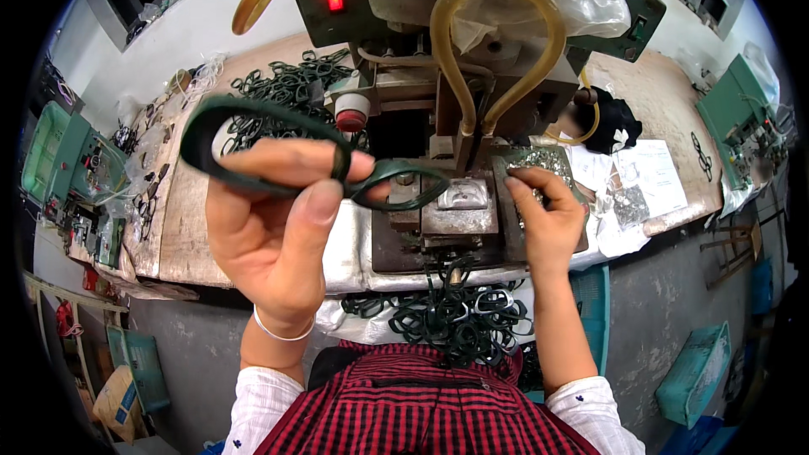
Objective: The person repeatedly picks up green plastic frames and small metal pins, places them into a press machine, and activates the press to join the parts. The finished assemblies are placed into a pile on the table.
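My left hand [274, 219] is raised close to the camera and grips a dark green eyeglass frame [253, 131] at its bridge, between thumb and fingers. One rim of the frame reaches over the metal die block [459, 202] of the green press machine [438, 50]. My right hand [546, 211] rests at the right of the die, its fingertips pinching something small from a tray of small shiny metal parts [543, 160]; the piece itself is too small to make out.
A heap of dark green frames [286, 88] lies on the wooden bench at the left of the machine. More frames [447, 316] pile in my lap below the bench edge. Yellow hoses [497, 42] loop in front of the machine. Papers [649, 173] lie at the right; crates stand on the floor.
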